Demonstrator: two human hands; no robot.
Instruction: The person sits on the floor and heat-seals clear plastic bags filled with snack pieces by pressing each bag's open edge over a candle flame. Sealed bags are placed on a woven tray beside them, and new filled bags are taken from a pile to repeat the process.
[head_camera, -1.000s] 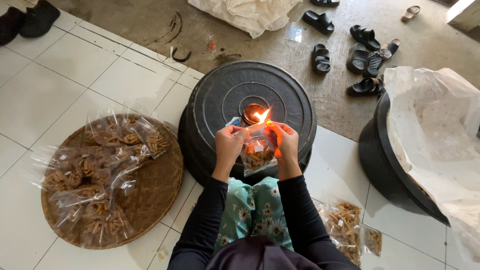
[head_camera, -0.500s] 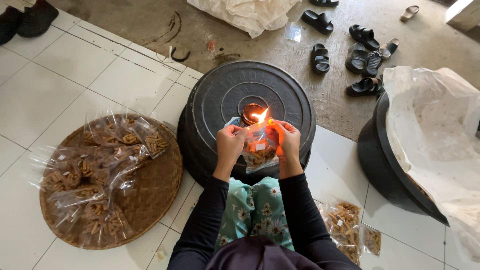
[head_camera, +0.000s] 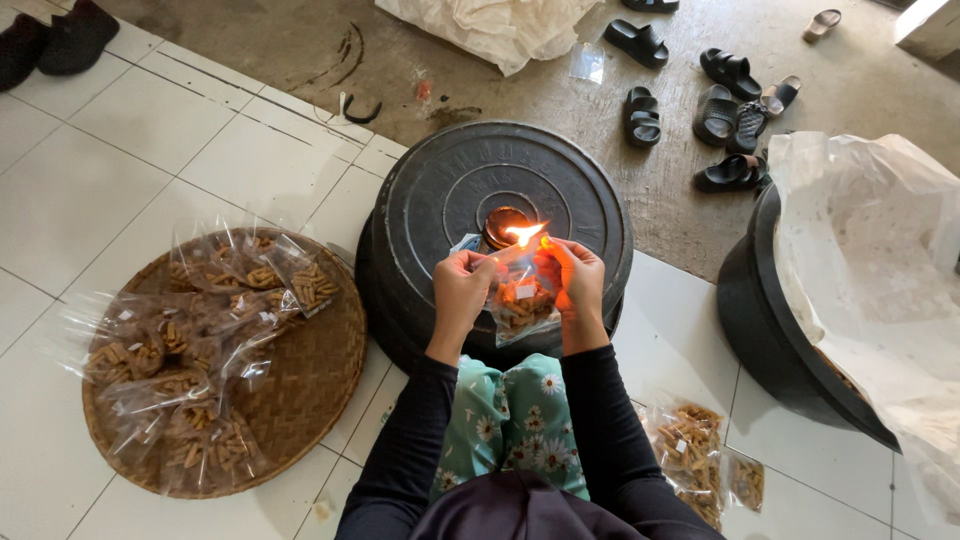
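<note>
My left hand (head_camera: 462, 287) and right hand (head_camera: 573, 277) both pinch the top of a small snack bag (head_camera: 520, 305) at the flame (head_camera: 524, 233) over the black upturned tub (head_camera: 500, 190). Left of the tub, the woven tray (head_camera: 320, 370) already holds many finished-looking bags. To the tub's lower right a few packets (head_camera: 690, 450) lie on the tiles, and I can't tell if they're sealed.

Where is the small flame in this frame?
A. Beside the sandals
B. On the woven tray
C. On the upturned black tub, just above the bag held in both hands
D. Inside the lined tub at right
C: the flame burns on the black tub, at the top edge of the snack bag held between the left hand and right hand.
</note>
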